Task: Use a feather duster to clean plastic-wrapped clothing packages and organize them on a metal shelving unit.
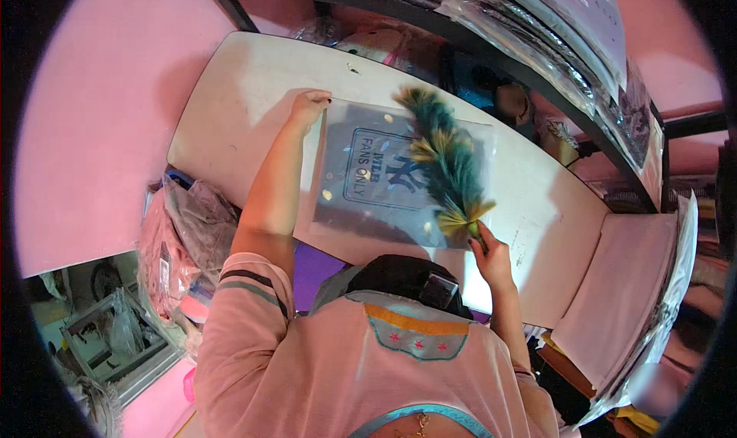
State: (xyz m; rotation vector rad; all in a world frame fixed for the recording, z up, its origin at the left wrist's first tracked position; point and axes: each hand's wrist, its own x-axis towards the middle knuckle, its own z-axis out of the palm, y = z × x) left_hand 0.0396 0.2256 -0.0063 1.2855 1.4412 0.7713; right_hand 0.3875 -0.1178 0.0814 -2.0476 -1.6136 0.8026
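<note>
A dark folded garment in a clear plastic bag (337, 156) lies flat on the white table (230, 121) before me. Its front bears a printed logo and lettering, and several pale flecks or glints show on it. My left hand (311, 110) rests at the far left corner of the bag, fingers over the edge; whether they pinch it I cannot tell. The handle of a green and yellow feather duster (446, 156) is gripped in my right hand (492, 256). Its plumes stretch across the right side of the bag and hide part of the print.
A dark metal rack (530, 75) behind the table holds plastic-wrapped goods (564, 29). Bagged clothes (184, 248) hang or lie at the left edge. On the right stands a pale flat stack (619, 288) partly in plastic. A pink wall (103, 121) closes the left side.
</note>
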